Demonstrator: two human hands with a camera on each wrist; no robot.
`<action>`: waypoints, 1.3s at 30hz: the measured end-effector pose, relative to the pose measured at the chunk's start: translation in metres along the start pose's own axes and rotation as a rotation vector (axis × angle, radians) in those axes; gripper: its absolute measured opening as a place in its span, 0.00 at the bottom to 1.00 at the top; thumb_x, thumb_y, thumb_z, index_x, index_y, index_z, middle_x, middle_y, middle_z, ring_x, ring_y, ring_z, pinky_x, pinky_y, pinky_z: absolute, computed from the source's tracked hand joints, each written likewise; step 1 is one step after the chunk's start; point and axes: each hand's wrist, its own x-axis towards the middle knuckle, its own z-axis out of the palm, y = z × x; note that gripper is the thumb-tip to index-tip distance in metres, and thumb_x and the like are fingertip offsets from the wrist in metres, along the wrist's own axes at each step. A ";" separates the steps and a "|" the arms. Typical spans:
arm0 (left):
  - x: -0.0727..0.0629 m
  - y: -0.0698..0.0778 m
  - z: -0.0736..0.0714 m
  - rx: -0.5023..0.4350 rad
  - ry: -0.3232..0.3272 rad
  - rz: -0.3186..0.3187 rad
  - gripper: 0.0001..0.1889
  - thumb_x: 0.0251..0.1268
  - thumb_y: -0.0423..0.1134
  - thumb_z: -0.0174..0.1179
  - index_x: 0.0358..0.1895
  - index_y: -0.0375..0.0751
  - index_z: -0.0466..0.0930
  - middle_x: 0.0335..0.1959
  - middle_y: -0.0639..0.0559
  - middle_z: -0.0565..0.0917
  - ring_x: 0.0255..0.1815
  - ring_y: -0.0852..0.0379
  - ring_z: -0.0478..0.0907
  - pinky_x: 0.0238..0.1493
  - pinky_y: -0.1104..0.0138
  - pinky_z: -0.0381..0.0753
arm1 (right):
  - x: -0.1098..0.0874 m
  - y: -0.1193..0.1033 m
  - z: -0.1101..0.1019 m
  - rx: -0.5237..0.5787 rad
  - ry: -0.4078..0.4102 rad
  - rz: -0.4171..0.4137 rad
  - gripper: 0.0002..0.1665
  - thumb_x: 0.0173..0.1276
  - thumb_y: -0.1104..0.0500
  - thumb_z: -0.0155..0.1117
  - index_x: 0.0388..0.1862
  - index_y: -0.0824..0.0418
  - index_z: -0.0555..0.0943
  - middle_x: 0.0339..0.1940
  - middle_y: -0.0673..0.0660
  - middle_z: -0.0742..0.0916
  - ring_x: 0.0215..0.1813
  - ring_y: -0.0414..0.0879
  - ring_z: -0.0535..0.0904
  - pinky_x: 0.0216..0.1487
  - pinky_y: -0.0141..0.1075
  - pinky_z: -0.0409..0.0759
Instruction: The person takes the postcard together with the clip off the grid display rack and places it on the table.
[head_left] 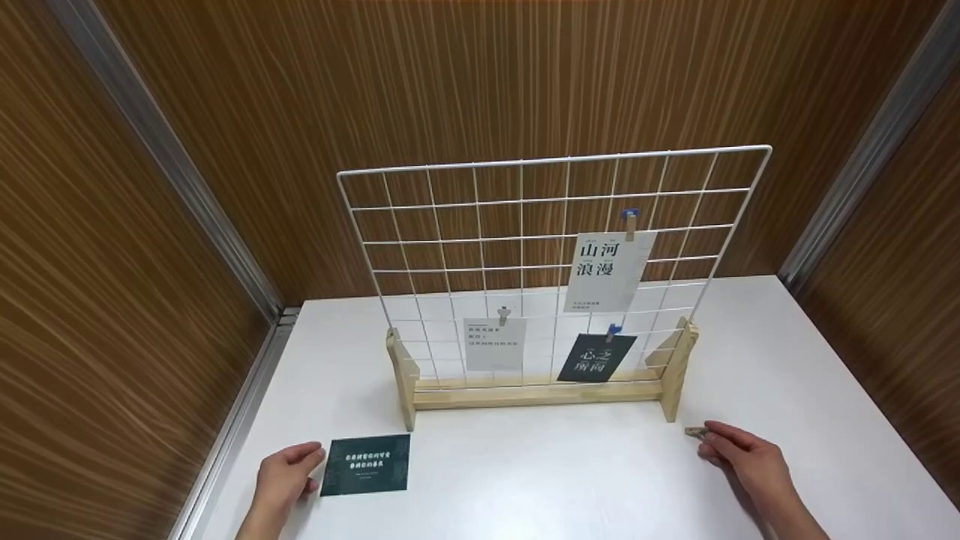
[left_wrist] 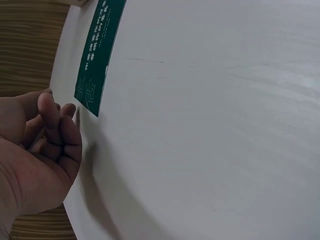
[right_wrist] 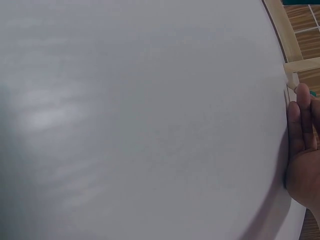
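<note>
My left hand (head_left: 281,480) is beside the left edge of a dark green card (head_left: 366,465) with white writing, which lies on the white table. In the left wrist view its fingers are loosely bent and a small gap seems to separate them from the card's near edge. On the right, my right hand (head_left: 754,461) pinches a small wooden clothespin (head_left: 694,431) between thumb and forefinger, low over the table. In the right wrist view the clothespin is mostly hidden by the fingers (right_wrist: 295,125).
A white wire grid (head_left: 521,201) stands in a wooden base (head_left: 536,395) between the hands. Clothespins hold a white card (head_left: 606,289), a smaller white card (head_left: 493,352) and a black card (head_left: 592,358) on it. Brown wood-grain panels (head_left: 480,82) enclose the table (head_left: 525,480).
</note>
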 end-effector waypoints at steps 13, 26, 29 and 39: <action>-0.015 0.034 0.007 0.035 -0.017 0.079 0.21 0.79 0.37 0.62 0.67 0.28 0.79 0.63 0.30 0.82 0.27 0.55 0.79 0.31 0.67 0.83 | 0.001 0.002 0.000 0.015 0.017 0.010 0.28 0.79 0.66 0.65 0.72 0.78 0.72 0.46 0.52 0.92 0.42 0.43 0.91 0.49 0.34 0.88; -0.045 0.096 0.026 -0.049 -0.099 0.243 0.19 0.77 0.41 0.66 0.66 0.38 0.83 0.65 0.38 0.83 0.29 0.51 0.83 0.39 0.67 0.84 | -0.003 -0.014 -0.002 0.059 0.042 0.051 0.28 0.79 0.58 0.68 0.73 0.68 0.77 0.48 0.49 0.93 0.44 0.43 0.91 0.48 0.38 0.89; -0.054 0.111 0.033 -0.073 -0.117 0.293 0.18 0.77 0.41 0.67 0.64 0.40 0.85 0.64 0.40 0.85 0.30 0.50 0.84 0.40 0.66 0.84 | -0.006 -0.027 -0.005 0.045 0.037 0.028 0.25 0.80 0.56 0.67 0.71 0.63 0.81 0.47 0.47 0.93 0.45 0.42 0.91 0.48 0.37 0.89; -0.077 0.165 0.058 -0.162 -0.236 0.470 0.16 0.76 0.37 0.67 0.63 0.41 0.86 0.57 0.46 0.87 0.43 0.48 0.85 0.41 0.67 0.88 | -0.022 -0.098 -0.011 0.027 -0.013 -0.295 0.15 0.78 0.55 0.70 0.60 0.52 0.89 0.45 0.40 0.92 0.43 0.40 0.91 0.45 0.31 0.88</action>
